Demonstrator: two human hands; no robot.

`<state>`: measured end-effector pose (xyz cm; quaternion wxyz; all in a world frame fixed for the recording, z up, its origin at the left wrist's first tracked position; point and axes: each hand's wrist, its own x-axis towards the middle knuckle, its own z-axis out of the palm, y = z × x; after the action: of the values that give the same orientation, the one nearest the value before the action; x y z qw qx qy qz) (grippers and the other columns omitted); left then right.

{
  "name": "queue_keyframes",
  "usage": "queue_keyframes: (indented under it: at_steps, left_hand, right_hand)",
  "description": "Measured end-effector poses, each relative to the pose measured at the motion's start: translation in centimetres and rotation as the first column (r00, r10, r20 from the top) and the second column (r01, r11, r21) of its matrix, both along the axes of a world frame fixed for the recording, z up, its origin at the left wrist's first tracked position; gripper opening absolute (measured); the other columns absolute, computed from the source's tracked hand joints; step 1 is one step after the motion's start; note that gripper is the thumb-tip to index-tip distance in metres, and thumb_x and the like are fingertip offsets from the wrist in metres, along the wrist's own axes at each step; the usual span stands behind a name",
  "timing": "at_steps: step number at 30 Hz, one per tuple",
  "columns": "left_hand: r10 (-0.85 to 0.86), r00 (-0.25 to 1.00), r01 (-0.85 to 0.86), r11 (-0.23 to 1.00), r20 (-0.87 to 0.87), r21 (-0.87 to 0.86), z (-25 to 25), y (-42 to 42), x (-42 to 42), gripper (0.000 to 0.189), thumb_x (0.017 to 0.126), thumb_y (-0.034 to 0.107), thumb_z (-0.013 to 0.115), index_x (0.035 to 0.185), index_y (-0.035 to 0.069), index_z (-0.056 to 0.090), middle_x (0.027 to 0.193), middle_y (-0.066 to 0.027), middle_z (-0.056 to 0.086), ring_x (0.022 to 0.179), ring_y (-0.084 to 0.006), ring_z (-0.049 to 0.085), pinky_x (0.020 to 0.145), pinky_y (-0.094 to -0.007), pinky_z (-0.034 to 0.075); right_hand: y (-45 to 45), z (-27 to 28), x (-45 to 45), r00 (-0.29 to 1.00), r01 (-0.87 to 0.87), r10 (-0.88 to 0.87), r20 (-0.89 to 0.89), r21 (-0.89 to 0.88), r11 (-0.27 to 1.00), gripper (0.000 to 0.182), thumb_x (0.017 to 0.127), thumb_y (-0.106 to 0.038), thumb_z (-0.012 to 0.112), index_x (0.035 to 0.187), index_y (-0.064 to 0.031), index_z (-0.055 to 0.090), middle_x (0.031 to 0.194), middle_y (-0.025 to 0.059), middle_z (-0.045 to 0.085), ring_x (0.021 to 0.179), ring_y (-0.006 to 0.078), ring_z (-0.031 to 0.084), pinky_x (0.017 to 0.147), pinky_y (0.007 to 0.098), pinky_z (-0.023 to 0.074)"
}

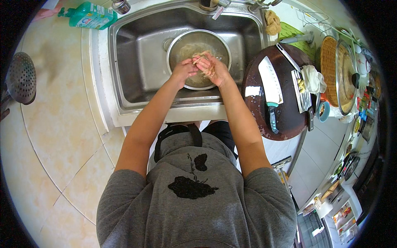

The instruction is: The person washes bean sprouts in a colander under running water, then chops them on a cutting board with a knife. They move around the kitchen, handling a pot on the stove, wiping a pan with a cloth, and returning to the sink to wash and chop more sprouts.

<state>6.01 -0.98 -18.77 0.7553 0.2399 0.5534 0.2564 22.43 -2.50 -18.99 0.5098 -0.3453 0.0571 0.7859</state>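
Observation:
A round metal bowl (223,43) of cloudy water stands in the stainless steel sink (142,59). Pale, thin food strips (201,55) lie on the upturned fingers of my right hand (216,69), just over the bowl, and some hang down from them. My left hand (185,72) is over the bowl's left part, its fingertips close to the strips; whether they pinch any cannot be made out. More pale strips appear blurred in the water behind the hands.
Right of the sink, a round dark chopping board (254,114) bears a knife (270,83), a cleaver (301,93), garlic cloves (301,85) and a white cloth (313,79). A wicker basket (328,71) stands beyond. A green pump bottle (91,16) lies upper left, near another hand (46,13).

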Motion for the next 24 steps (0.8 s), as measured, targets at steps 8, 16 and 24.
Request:
queue_keyframes:
  at_steps: [8, 16, 24]
  left_hand:
    - [-0.031, 0.996, 0.028, 0.999, 0.079, 0.038, -2.2, 0.0, -0.5, 0.017, 0.087, 0.011, 0.061, 0.104, 0.009, 0.062, 0.094, -0.0021, 0.064, 0.086, -0.0117, 0.060, 0.074, -0.0275, 0.049]
    - [-0.044, 0.952, 0.039, 0.999, -0.301, -0.023, -4.7, 1.8, -1.5, 0.030, 0.091, 0.022, 0.057, 0.120, 0.017, 0.055, 0.116, -0.0035, 0.058, 0.102, -0.0200, 0.054, 0.085, -0.0465, 0.045]
    - [-0.128, 0.951, 0.035, 0.949, -0.283, -0.313, -8.4, 2.8, 0.3, 0.035, 0.094, 0.027, 0.050, 0.127, 0.014, 0.047, 0.116, -0.0089, 0.056, 0.103, -0.0265, 0.055, 0.083, -0.0500, 0.047]
  right_hand:
    - [0.4, 0.1, 0.2, 0.987, -0.062, 0.055, 0.153, 0.042, 0.997, 0.027, 0.099, -0.026, 0.042, 0.116, -0.0076, 0.053, 0.119, 0.0169, 0.060, 0.112, 0.0327, 0.058, 0.095, 0.0392, 0.0495]
    - [2.1, -10.3, 2.2, -0.098, -0.395, 0.151, 0.984, -0.178, 0.902, 0.040, 0.091, -0.021, 0.052, 0.125, -0.0015, 0.053, 0.131, 0.0180, 0.054, 0.120, 0.0300, 0.054, 0.096, 0.0363, 0.0456]
    - [1.7, -16.6, -0.1, 0.080, -0.593, 0.592, 0.802, -0.439, 0.675, 0.047, 0.090, -0.019, 0.051, 0.135, -0.0084, 0.044, 0.129, 0.0146, 0.054, 0.114, 0.0320, 0.054, 0.096, 0.0425, 0.0441]
